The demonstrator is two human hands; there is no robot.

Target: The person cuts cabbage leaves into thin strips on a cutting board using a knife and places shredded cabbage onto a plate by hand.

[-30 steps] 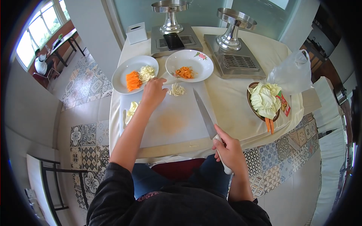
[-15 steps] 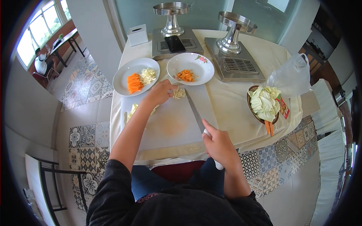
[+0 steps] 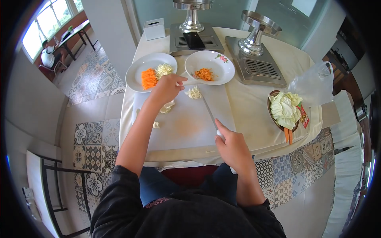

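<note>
My right hand (image 3: 235,150) grips a knife (image 3: 209,113) by its white handle, the index finger laid along the top. The blade points away from me over a white cutting board (image 3: 190,137), its tip beside a small pile of shredded cabbage (image 3: 193,93). My left hand (image 3: 168,88) hovers near the front rim of a white plate (image 3: 134,68), fingers partly stretched and apart, with nothing visible between them. On that plate lie carrot strips (image 3: 149,79) and shredded cabbage (image 3: 164,70). Larger cabbage pieces (image 3: 167,107) sit under my left forearm, partly hidden.
A flowered plate (image 3: 230,71) holds carrot shreds (image 3: 204,74). To the right, a bowl (image 3: 273,115) carries cabbage leaves (image 3: 285,109) and carrots (image 3: 288,135), beside a plastic bag (image 3: 313,84). Behind stand two metal stands (image 3: 260,65), a phone (image 3: 193,40) and a tissue box (image 3: 154,29).
My left hand has drawn back from the shredded cabbage toward the left plate, its fingers now apart from the pile. The knife stays by the pile. The whole view has shifted slightly.
</note>
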